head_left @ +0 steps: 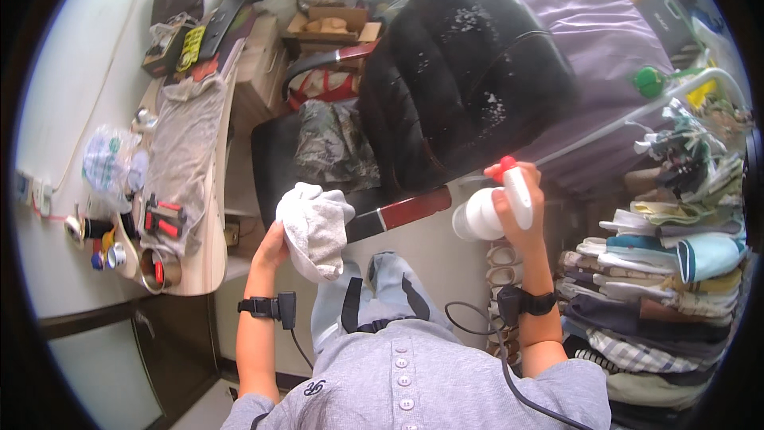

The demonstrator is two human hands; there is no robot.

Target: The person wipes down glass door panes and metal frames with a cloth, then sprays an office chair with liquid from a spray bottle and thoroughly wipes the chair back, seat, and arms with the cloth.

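A light cloth [315, 232] is bunched in my left hand [274, 246], whose fingers are mostly hidden behind it. My right hand [525, 209] grips a white spray bottle [479, 215] with a red nozzle, held tilted to the right of the chair. Between and beyond the hands stands a black leather office chair [459, 71]; its worn backrest has pale flaked patches. A camouflage-patterned cloth [337, 146] lies on the seat. The near armrest [415, 209], black with a red-brown panel, runs between the cloth and the bottle.
On the left, a wooden desk [206, 263] carries a grey towel [182, 155], red-and-black tools [163, 218] and a metal pot [160, 272]. Clothes hang in a dense row [656, 304] on the right. Behind the chair are a bed with a purple sheet [597, 30] and an open cardboard box [328, 27].
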